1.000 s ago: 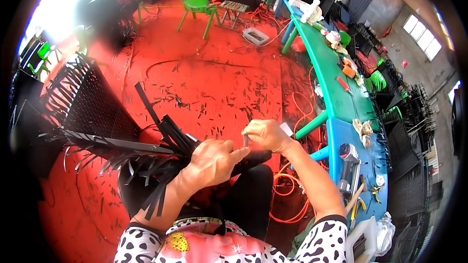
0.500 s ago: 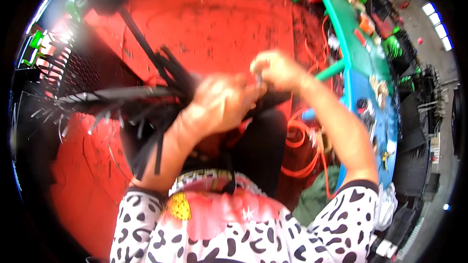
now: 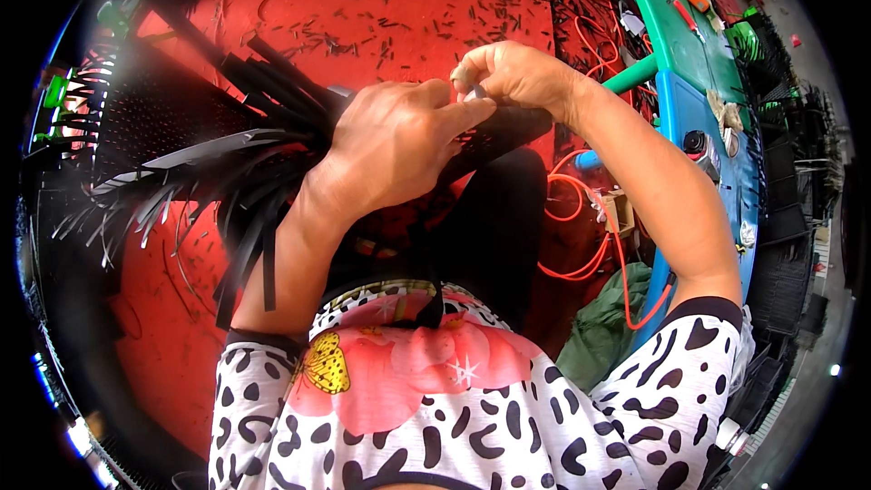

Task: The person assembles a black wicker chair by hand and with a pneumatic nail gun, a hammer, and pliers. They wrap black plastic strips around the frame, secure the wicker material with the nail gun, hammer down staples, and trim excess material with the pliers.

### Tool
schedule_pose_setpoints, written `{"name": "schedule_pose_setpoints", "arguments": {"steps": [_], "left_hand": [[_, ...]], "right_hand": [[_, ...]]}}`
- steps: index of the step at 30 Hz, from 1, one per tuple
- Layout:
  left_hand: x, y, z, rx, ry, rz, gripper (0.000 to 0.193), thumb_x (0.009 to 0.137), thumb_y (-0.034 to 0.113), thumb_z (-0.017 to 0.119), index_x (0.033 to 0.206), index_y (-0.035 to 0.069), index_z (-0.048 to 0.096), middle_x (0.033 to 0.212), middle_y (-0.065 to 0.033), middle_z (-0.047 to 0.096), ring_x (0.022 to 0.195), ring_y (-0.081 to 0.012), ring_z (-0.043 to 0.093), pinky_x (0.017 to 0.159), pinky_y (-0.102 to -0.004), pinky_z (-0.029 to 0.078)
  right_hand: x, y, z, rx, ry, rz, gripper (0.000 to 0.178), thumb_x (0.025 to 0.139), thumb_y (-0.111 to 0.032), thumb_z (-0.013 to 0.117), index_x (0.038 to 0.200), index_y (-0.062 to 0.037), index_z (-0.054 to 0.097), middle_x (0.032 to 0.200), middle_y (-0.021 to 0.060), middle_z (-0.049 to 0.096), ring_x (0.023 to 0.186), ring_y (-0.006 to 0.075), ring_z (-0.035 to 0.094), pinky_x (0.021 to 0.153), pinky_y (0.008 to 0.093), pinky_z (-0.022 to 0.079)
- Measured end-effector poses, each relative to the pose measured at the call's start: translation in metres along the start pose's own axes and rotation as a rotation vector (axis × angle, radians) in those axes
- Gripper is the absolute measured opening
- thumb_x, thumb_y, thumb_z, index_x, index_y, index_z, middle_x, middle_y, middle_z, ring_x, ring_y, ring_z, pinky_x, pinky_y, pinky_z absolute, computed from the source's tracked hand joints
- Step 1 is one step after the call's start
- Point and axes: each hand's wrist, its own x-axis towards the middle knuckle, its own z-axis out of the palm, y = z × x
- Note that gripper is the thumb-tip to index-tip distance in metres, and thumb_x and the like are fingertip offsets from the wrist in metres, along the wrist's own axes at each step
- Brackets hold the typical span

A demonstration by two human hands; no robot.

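My left hand (image 3: 390, 141) is closed over a dark woven piece (image 3: 513, 132) above my lap, its thumb pointing right. From behind that hand a bundle of flat black strips (image 3: 245, 150) fans out to the left, some ends hanging past my forearm. My right hand (image 3: 517, 82) meets the left thumb, thumb and forefinger pinched together. A pale bit shows at those fingertips, too small to name. Under my palms the rest of the woven piece is hidden.
Short black scraps litter the red floor (image 3: 408, 0). On my right stands a bench with green (image 3: 699, 54) and blue parts, holding tools and a tape measure (image 3: 697, 143). An orange hose (image 3: 581, 268) coils beside it, near a green sack (image 3: 608, 322). A dark perforated panel (image 3: 163, 118) stands left.
Both hands have risen slightly, farther from my body, and stay close together. The bundle of strips has shifted a little leftward. The view has also moved.
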Motion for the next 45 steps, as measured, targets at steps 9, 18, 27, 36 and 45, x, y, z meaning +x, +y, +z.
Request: {"name": "schedule_pose_setpoints", "arguments": {"steps": [9,18,27,36,45], "left_hand": [[-0.002,0.003,0.003,-0.019,0.047,0.005,0.045,0.066,0.010,0.072,0.110,0.013,0.064,0.074,-0.0074,0.056,0.067,-0.0284,0.059,0.058,-0.0397,0.046],[0.008,-0.005,0.004,-0.009,0.047,-0.063,0.036,0.068,0.013,0.071,0.104,0.015,0.066,0.074,-0.0066,0.058,0.069,-0.0292,0.060,0.059,-0.0398,0.047],[-0.004,-0.003,0.006,-0.032,0.129,-0.071,0.030,0.070,0.020,0.070,0.100,0.019,0.068,0.071,-0.0072,0.057,0.065,-0.0290,0.060,0.057,-0.0419,0.048],[-0.002,-0.001,-0.003,-0.068,0.080,-0.064,0.032,0.068,0.017,0.071,0.100,0.015,0.067,0.070,-0.0082,0.059,0.067,-0.0309,0.062,0.059,-0.0423,0.049],[0.003,-0.005,-0.003,-0.073,0.077,-0.074,0.027,0.067,0.018,0.071,0.092,0.011,0.066,0.071,-0.0092,0.061,0.068,-0.0312,0.063,0.059,-0.0420,0.050]], "right_hand": [[-0.002,0.003,0.009,0.127,-0.198,-0.099,0.049,0.074,0.003,0.060,0.121,0.0067,0.049,0.088,0.0050,0.063,0.080,0.0091,0.059,0.075,0.0225,0.048],[-0.047,-0.003,0.017,-0.409,0.468,-0.623,0.035,0.073,-0.006,0.063,0.106,0.0020,0.056,0.098,0.0098,0.062,0.093,0.0184,0.061,0.083,0.0315,0.048],[-0.045,0.020,0.080,-0.805,0.898,-0.771,0.036,0.065,-0.017,0.080,0.081,-0.0035,0.051,0.081,0.0111,0.053,0.073,0.0280,0.056,0.064,0.0354,0.046],[-0.051,0.015,0.087,-1.161,0.951,-0.974,0.024,0.071,-0.007,0.072,0.088,-0.0025,0.055,0.087,0.0105,0.056,0.083,0.0297,0.056,0.072,0.0404,0.043],[-0.040,0.020,0.098,-1.130,1.093,-1.030,0.031,0.065,0.002,0.071,0.091,-0.0040,0.056,0.094,0.0115,0.057,0.083,0.0305,0.054,0.075,0.0401,0.044]]}}
